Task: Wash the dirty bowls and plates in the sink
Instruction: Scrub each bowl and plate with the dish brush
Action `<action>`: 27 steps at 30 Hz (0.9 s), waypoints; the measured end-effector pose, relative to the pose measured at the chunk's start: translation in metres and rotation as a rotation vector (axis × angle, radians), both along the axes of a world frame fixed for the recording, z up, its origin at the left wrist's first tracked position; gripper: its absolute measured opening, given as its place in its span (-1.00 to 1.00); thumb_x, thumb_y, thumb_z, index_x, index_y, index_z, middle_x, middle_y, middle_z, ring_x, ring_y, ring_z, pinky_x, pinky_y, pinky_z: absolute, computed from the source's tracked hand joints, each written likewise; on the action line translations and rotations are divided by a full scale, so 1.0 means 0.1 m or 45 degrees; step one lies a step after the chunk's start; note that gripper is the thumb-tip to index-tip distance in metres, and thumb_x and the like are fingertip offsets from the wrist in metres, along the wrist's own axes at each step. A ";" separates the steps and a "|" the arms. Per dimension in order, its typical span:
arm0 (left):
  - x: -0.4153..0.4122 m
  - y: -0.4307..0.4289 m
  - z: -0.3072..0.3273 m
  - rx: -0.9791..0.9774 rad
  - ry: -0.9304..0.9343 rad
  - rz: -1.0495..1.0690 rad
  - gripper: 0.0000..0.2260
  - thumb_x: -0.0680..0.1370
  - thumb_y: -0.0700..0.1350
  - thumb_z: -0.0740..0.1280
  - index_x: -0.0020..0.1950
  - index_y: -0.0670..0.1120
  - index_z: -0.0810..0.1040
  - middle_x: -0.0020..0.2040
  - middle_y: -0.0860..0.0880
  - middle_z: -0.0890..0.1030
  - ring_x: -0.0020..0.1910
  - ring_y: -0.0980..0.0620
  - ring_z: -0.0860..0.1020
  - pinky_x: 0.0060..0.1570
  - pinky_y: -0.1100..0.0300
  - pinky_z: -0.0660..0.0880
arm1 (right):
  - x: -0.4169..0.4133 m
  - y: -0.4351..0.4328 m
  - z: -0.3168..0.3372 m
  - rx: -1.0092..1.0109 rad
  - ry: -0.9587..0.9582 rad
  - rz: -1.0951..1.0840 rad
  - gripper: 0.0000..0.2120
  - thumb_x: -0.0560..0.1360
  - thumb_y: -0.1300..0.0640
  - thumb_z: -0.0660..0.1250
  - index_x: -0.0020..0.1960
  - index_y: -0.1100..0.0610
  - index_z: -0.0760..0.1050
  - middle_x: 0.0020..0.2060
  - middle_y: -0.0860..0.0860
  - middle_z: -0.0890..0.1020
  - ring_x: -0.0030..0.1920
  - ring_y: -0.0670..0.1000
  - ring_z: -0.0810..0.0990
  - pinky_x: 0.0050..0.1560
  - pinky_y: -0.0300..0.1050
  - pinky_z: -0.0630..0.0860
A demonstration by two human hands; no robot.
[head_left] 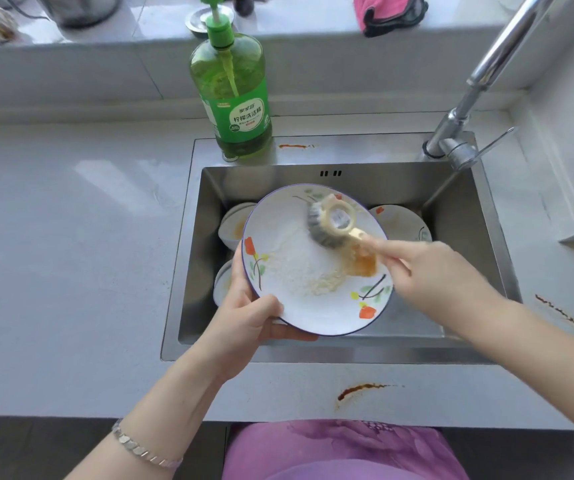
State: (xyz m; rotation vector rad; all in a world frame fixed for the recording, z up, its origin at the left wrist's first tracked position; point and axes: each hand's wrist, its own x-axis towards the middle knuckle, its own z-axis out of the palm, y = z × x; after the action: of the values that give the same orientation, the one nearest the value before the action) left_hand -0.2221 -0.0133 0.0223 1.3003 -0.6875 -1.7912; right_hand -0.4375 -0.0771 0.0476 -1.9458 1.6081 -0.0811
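Head view: left hand (244,317) grips flowered plate (313,261) by near-left rim, tilted above sink (469,188) for access. Right hand (427,271) clenches scrub brush (330,225) handle, steel head on plate beside orange residue (363,265). Dirty bowls (235,223) wait in sink beneath.

One flowered plate (320,306) over one steel sink (469,216); two white bowls at nine o'clock of that plate, an upper bowl (235,225) and a lower bowl (220,285); one more flowered dish (401,223) at two o'clock; one scrubbing brush (328,225); one green detergent bottle (233,95) at twelve o'clock; one tap (469,95); two hands, a left hand (247,320) and a right hand (434,275); three brown stains (361,389) around the sink; one pink cloth (385,12); one bracelet (143,448).
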 end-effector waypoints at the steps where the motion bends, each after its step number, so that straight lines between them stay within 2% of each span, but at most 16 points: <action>1: 0.04 0.00 0.00 -0.006 -0.007 0.011 -0.16 0.29 -0.37 0.16 0.38 0.37 0.14 0.24 0.04 0.49 0.00 -0.08 0.63 -0.26 -0.08 0.59 | -0.07 0.06 0.01 0.029 0.050 0.006 -0.55 0.58 0.11 0.13 0.27 -0.42 0.30 -0.47 -0.11 0.38 -0.46 -0.05 0.29 -0.28 -0.10 0.35; 3: 0.06 0.00 -0.01 -0.029 -0.044 0.020 -0.15 0.29 -0.37 0.16 0.37 0.41 0.13 0.25 0.07 0.49 0.02 -0.04 0.63 -0.26 -0.08 0.59 | -0.07 0.31 0.05 0.139 0.080 0.103 -0.52 0.59 0.10 0.11 0.27 -0.48 0.23 -0.47 -0.10 0.33 -0.44 -0.05 0.28 -0.26 -0.08 0.37; 6: 0.02 0.00 -0.02 -0.034 -0.061 -0.012 -0.14 0.29 -0.37 0.14 0.37 0.43 0.11 0.23 0.09 0.52 0.01 -0.03 0.64 -0.26 -0.08 0.59 | 0.12 0.43 0.06 0.146 -0.031 0.268 -0.49 0.59 0.10 0.10 0.30 -0.49 0.11 -0.45 -0.22 0.44 -0.40 -0.10 0.33 -0.29 -0.14 0.32; 7: 0.02 0.00 -0.02 -0.029 -0.048 -0.018 -0.14 0.29 -0.37 0.14 0.37 0.42 0.12 0.22 0.08 0.53 0.00 -0.05 0.64 -0.25 -0.10 0.59 | 0.11 0.33 0.02 0.102 -0.028 0.236 -0.48 0.58 0.11 0.12 0.28 -0.49 0.11 -0.47 -0.25 0.47 -0.44 -0.10 0.30 -0.34 -0.16 0.29; 9: 0.06 0.00 0.00 -0.016 -0.019 0.005 -0.16 0.28 -0.37 0.15 0.36 0.40 0.17 0.21 0.05 0.52 -0.01 -0.08 0.64 -0.25 -0.12 0.58 | -0.02 0.15 -0.06 0.005 -0.008 0.064 -0.50 0.58 0.13 0.14 0.27 -0.46 0.22 -0.53 -0.07 0.40 -0.50 -0.06 0.24 -0.37 -0.14 0.31; 10: 0.08 0.00 0.00 -0.017 -0.014 0.028 -0.17 0.28 -0.38 0.15 0.36 0.39 0.18 0.21 0.05 0.52 0.00 -0.10 0.63 -0.26 -0.12 0.58 | -0.09 0.15 -0.08 -0.008 0.011 0.017 -0.52 0.58 0.13 0.14 0.28 -0.44 0.26 -0.52 -0.05 0.36 -0.50 -0.05 0.23 -0.35 -0.10 0.33; 11: 0.10 -0.01 0.00 -0.018 -0.021 0.050 -0.17 0.28 -0.38 0.15 0.36 0.38 0.18 0.21 0.05 0.52 0.00 -0.11 0.63 -0.26 -0.13 0.59 | -0.13 0.20 -0.06 0.031 0.032 0.020 -0.51 0.58 0.14 0.14 0.29 -0.44 0.25 -0.48 -0.05 0.37 -0.48 -0.05 0.23 -0.32 -0.09 0.35; 14: 0.05 -0.01 -0.02 -0.008 -0.076 0.066 -0.14 0.35 -0.44 0.15 0.37 0.40 0.11 0.24 0.08 0.51 0.01 -0.12 0.63 -0.26 -0.13 0.59 | 0.06 0.53 0.04 0.193 -0.016 0.255 -0.48 0.58 0.12 0.09 0.32 -0.46 0.13 -0.34 -0.07 0.51 -0.34 -0.03 0.35 -0.20 -0.08 0.36; 15: 0.03 -0.01 -0.03 -0.008 -0.087 0.046 -0.13 0.34 -0.43 0.15 0.39 0.40 0.09 0.25 0.08 0.51 0.01 -0.11 0.63 -0.27 -0.10 0.59 | 0.10 0.51 0.05 0.178 -0.020 0.297 -0.48 0.59 0.11 0.09 0.32 -0.46 0.13 -0.37 -0.11 0.50 -0.35 -0.06 0.35 -0.21 -0.09 0.35; 18: 0.04 -0.02 -0.04 0.006 -0.077 0.028 -0.14 0.35 -0.43 0.14 0.40 0.39 0.10 0.24 0.06 0.49 -0.03 -0.09 0.64 -0.26 -0.12 0.59 | -0.09 0.16 -0.05 0.068 0.076 0.090 -0.49 0.57 0.15 0.13 0.29 -0.45 0.24 -0.51 -0.08 0.36 -0.47 -0.06 0.27 -0.27 -0.09 0.36; 21: 0.10 -0.03 -0.04 -0.022 -0.083 0.055 -0.16 0.30 -0.40 0.13 0.31 0.44 0.19 0.17 0.10 0.55 -0.01 -0.08 0.64 -0.23 -0.19 0.58 | -0.19 0.25 -0.05 0.137 0.164 0.137 -0.49 0.58 0.11 0.11 0.29 -0.49 0.18 -0.44 -0.09 0.39 -0.42 -0.04 0.34 -0.24 -0.09 0.40; 23: 0.10 -0.03 -0.04 -0.010 -0.103 0.062 -0.15 0.36 -0.46 0.12 0.31 0.44 0.19 0.15 0.10 0.56 -0.02 -0.05 0.65 -0.23 -0.18 0.58 | -0.06 0.43 0.01 0.226 0.138 0.267 -0.49 0.58 0.08 0.09 0.29 -0.52 0.14 -0.30 -0.08 0.53 -0.29 0.03 0.47 -0.17 -0.06 0.47; 24: 0.10 -0.03 -0.04 0.005 -0.108 0.064 -0.15 0.40 -0.51 0.09 0.34 0.41 0.16 0.17 0.08 0.55 -0.04 -0.04 0.65 -0.23 -0.18 0.59 | -0.07 0.38 0.00 0.206 0.150 0.277 -0.50 0.58 0.08 0.09 0.28 -0.51 0.16 -0.29 -0.07 0.54 -0.29 0.04 0.47 -0.17 -0.06 0.48; 27: 0.12 -0.03 -0.04 0.027 -0.101 0.069 -0.14 0.41 -0.52 0.08 0.38 0.39 0.14 0.21 0.04 0.52 -0.01 -0.10 0.64 -0.22 -0.19 0.58 | -0.19 0.13 -0.05 0.095 0.228 0.147 -0.51 0.58 0.11 0.10 0.29 -0.47 0.22 -0.45 -0.09 0.36 -0.44 -0.03 0.32 -0.25 -0.07 0.42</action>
State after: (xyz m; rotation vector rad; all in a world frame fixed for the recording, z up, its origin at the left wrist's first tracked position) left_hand -0.2103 -0.0164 0.0187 1.3975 -0.6719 -1.7157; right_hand -0.4568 -0.0636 0.0423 -2.0311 1.5820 0.2021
